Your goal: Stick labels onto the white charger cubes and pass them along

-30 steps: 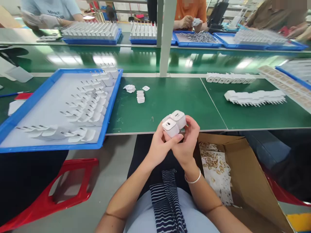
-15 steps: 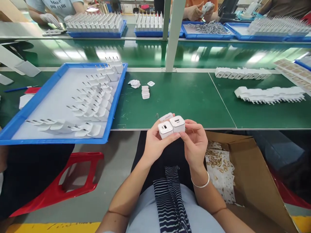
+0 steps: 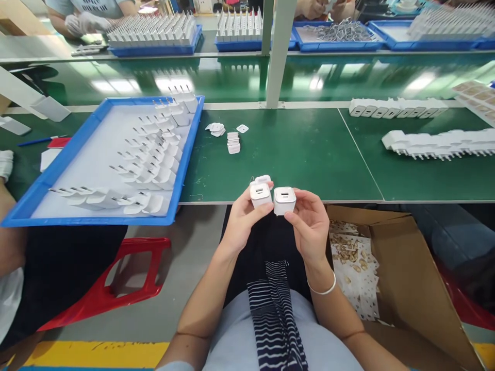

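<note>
My left hand (image 3: 242, 220) is closed round a white charger (image 3: 260, 193), whose port face is turned up; another white piece (image 3: 263, 179) shows just behind it, partly hidden. My right hand (image 3: 310, 220) grips a second white charger (image 3: 284, 200) by its side, with a port slot on its upper face. A narrow gap separates the two chargers. Both hands are over my lap at the bench's front edge. On the green bench (image 3: 294, 154) beyond them lie a small stack of white caps (image 3: 233, 143), a loose pile of caps (image 3: 215, 129) and a single cap (image 3: 242, 128).
A blue tray (image 3: 181, 178) with rows of pronged chargers stands at left. Two rows of chargers (image 3: 398, 108) lie at right. An upright post (image 3: 275, 62) rises mid-bench. Below are an open cardboard box (image 3: 406, 263) and a red stool (image 3: 154, 268). Co-workers sit opposite and at left.
The two chargers, side by side and touching before, are now apart. My right hand has tilted its charger more upright. The view has shifted slightly, and a co-worker's gloved hand appears at the left edge.
</note>
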Demonstrator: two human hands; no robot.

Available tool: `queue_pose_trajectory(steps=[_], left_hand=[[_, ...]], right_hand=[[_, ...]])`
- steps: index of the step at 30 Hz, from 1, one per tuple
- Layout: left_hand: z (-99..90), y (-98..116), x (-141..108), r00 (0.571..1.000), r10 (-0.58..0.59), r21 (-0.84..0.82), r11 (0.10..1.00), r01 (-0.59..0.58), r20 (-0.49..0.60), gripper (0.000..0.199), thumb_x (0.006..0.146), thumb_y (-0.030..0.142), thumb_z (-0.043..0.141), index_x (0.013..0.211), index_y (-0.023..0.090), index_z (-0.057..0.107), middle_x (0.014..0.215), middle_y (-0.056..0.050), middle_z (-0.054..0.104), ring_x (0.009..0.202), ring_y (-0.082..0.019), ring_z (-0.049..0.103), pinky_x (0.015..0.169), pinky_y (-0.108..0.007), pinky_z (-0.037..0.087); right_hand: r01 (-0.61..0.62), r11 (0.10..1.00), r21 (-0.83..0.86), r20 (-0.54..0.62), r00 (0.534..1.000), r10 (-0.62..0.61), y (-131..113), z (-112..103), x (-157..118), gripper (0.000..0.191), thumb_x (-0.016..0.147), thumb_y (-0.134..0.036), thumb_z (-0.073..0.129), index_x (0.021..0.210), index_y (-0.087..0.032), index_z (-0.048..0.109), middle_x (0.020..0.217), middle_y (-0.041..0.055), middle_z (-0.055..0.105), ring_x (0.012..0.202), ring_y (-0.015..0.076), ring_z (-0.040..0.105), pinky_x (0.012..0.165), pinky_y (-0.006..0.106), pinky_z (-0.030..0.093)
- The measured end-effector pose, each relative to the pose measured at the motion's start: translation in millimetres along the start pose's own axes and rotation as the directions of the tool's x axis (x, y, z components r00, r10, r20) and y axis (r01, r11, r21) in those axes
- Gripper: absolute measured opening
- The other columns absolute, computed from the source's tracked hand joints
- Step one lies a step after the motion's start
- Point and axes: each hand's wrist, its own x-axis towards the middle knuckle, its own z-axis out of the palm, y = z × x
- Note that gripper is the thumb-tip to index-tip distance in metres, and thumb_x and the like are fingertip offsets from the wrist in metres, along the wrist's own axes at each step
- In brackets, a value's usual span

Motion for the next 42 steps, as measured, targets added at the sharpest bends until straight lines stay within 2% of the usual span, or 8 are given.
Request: queue_pose_trajectory(steps=[12,19,23,25,29,33,39,42], left_hand=[[-4.3,-1,-2,0.978,0.118,0.149,0.978,-0.144,0.172,0.053,0.058,0.015,0.095,0.107,0.026,0.081,0.12,-0.005,0.075,0.122,-0.027,0.066,0.106,-0.035,0.054],[-5.9,-8,-9,0.976,0.182,0.173,0.964,-0.202,0.122,0.051,0.062,0.017,0.094,0.11,0.027,0.08,0.126,-0.006,0.074,0.129,-0.027,0.063,0.111,-0.037,0.051],[-8.1,-8,-11,0.975,0.064,0.048,0.996,-0.076,0.213,0.047,0.06,0.027,0.094,0.105,0.02,0.081,0.12,-0.01,0.076,0.105,-0.028,0.074,0.094,-0.037,0.061],[-9.7,-8,-11,0.961,-0.015,-0.052,0.998,0.03,0.278,0.048,0.06,0.032,0.093,0.104,0.017,0.08,0.112,-0.01,0.078,0.091,-0.027,0.077,0.084,-0.036,0.063],[-14.0,-8,-11,0.908,-0.18,-0.157,0.954,0.254,0.378,0.043,0.064,0.04,0.087,0.096,0.013,0.08,0.09,-0.012,0.081,0.084,-0.034,0.079,0.073,-0.038,0.065],[-17.0,-7,-11,0.897,-0.259,-0.17,0.926,0.336,0.359,0.041,0.061,0.039,0.087,0.09,0.012,0.079,0.085,-0.012,0.081,0.088,-0.037,0.079,0.074,-0.041,0.066],[-15.6,-5,-12,0.891,-0.266,-0.243,0.897,0.368,0.369,0.041,0.059,0.036,0.09,0.09,0.011,0.08,0.08,-0.01,0.08,0.071,-0.026,0.078,0.058,-0.026,0.06],[-14.7,-4,-12,0.906,-0.28,-0.256,0.895,0.366,0.316,0.046,0.058,0.034,0.091,0.096,0.011,0.08,0.086,-0.009,0.081,0.072,-0.024,0.078,0.06,-0.025,0.06]], right_hand=[[0.128,0.977,0.172,0.096,0.985,-0.146,-1,2,-3,0.029,0.086,-0.022,0.078,0.112,-0.033,0.076,0.12,0.0052,0.073,0.118,0.0254,0.069,0.097,0.043,0.058],[0.06,0.986,0.155,0.202,0.975,-0.091,-2,-12,6,0.017,0.087,-0.032,0.077,0.104,-0.032,0.08,0.126,0.0065,0.065,0.116,0.0254,0.063,0.101,0.045,0.054],[-0.047,0.981,0.191,0.165,0.986,0.016,-3,-18,15,0.017,0.092,-0.037,0.07,0.082,-0.024,0.076,0.092,0.0044,0.064,0.081,0.0176,0.061,0.078,0.035,0.054],[-0.169,0.954,0.246,0.234,0.966,0.111,-2,-17,17,0.02,0.088,-0.038,0.075,0.076,-0.022,0.07,0.076,0.0002,0.059,0.066,0.0136,0.054,0.064,0.029,0.048],[-0.306,0.92,0.246,0.356,0.911,0.208,-1,-10,17,0.03,0.075,-0.044,0.087,0.073,-0.022,0.068,0.07,-0.002,0.063,0.058,0.0111,0.053,0.053,0.024,0.045],[-0.318,0.93,0.184,0.336,0.909,0.245,-2,-11,16,0.027,0.074,-0.043,0.088,0.075,-0.021,0.071,0.07,-0.0013,0.068,0.051,0.009,0.053,0.044,0.022,0.042],[-0.28,0.944,0.174,0.347,0.915,0.207,-3,-16,16,0.018,0.08,-0.037,0.083,0.078,-0.021,0.074,0.075,0.0001,0.073,0.049,0.0095,0.058,0.042,0.022,0.044],[-0.191,0.975,0.113,0.337,0.931,0.143,-1,-17,15,0.011,0.087,-0.032,0.076,0.083,-0.022,0.074,0.082,0.0005,0.075,0.053,0.0093,0.06,0.044,0.022,0.046]])
